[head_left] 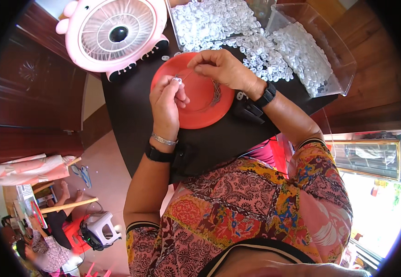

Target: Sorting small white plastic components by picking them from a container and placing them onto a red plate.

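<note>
Above a round red plate (200,121), my left hand (165,101) pinches a small white two-hole plastic piece (177,80) between thumb and fingertips. My right hand (225,69) is closed in a pinch just to the right of it. A thin wire (187,74) runs from those right fingertips toward the white piece. Whether it passes through a hole is too small to tell. On the plate's right side lies a bundle of thin grey wires (216,94), partly behind my right hand.
Two clear bins (348,69) and a heap of white pieces (260,57) fill the back of the black table (126,106). A pink animal-shaped fan (71,41) stands back left. Black devices (249,112) lie by my wrists. Another person (53,251) sits at lower left near a stool (101,228).
</note>
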`<state>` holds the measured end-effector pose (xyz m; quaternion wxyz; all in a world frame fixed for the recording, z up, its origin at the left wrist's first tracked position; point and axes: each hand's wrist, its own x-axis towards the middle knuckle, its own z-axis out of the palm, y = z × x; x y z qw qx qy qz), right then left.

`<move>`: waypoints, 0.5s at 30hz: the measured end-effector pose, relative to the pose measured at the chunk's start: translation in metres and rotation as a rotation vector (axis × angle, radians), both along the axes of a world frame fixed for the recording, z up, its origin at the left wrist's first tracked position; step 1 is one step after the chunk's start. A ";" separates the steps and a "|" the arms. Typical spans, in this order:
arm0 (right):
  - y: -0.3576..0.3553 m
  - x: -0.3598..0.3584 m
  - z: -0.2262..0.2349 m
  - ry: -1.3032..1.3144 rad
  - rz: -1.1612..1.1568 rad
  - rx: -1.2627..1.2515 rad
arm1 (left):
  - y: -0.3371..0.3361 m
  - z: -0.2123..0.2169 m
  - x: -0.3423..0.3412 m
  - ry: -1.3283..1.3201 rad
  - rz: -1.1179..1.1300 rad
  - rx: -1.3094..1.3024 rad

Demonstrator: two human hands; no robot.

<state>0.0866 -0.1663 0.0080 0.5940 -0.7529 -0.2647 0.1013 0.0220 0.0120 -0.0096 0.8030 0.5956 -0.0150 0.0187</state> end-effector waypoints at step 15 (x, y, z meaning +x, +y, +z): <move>0.005 -0.017 0.005 0.176 0.060 0.181 | -0.006 0.008 -0.005 -0.045 -0.127 0.091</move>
